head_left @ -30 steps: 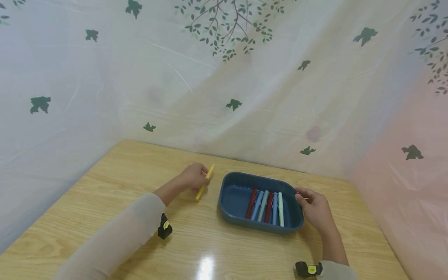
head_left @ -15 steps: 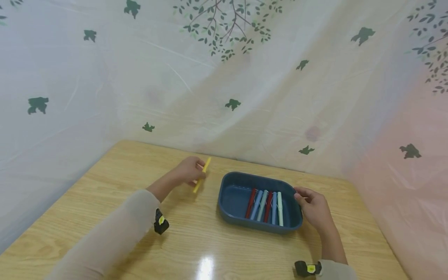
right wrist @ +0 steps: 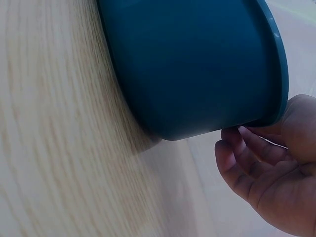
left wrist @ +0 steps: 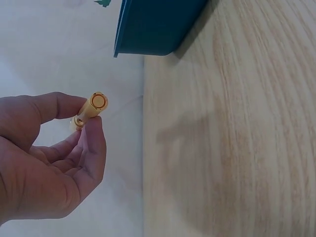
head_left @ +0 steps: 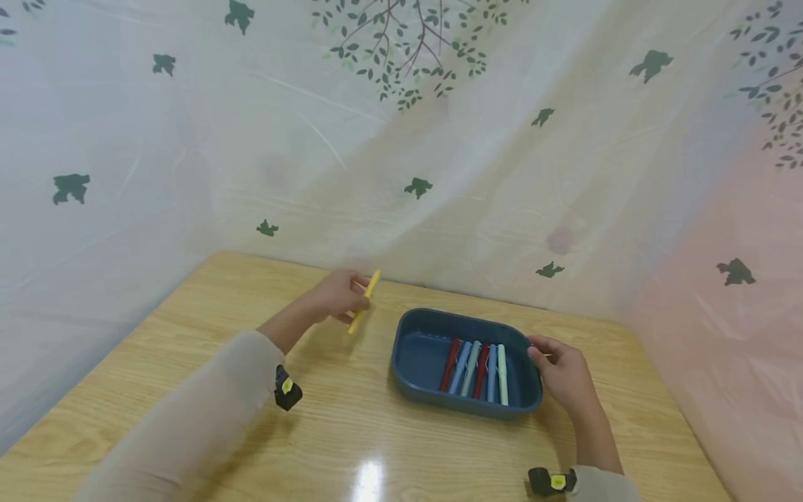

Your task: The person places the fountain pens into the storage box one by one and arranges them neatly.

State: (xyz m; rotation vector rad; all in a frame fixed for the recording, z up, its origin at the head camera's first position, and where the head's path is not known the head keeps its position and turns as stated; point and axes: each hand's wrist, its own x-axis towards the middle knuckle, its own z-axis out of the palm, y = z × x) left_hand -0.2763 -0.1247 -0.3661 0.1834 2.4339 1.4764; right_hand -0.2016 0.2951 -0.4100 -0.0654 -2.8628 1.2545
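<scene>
My left hand [head_left: 339,294] pinches a yellow pen [head_left: 373,284] between thumb and fingers, above the table to the left of a dark blue box. In the left wrist view the round end of the pen [left wrist: 99,101] points at the camera. The blue box [head_left: 419,354], oblong with rounded corners, stands on the table. My right hand [head_left: 567,373] grips its right-hand rim, with the thumb on top and fingers outside below it. Inside the box several clipped pens lie side by side, among them a dark red pen [head_left: 449,364], a blue pen [head_left: 492,373] and a pale green pen [head_left: 503,375].
The wooden table [head_left: 339,432] meets a pale curtain [head_left: 351,139] printed with leaves and birds at its back edge. The pens fill the right part of the box; its left part shows bare floor. A black wrist camera [head_left: 288,390] sits on my left sleeve.
My left hand has moved up and slightly left in the head view, away from me, carrying the yellow pen. The right hand and the box have stayed in place.
</scene>
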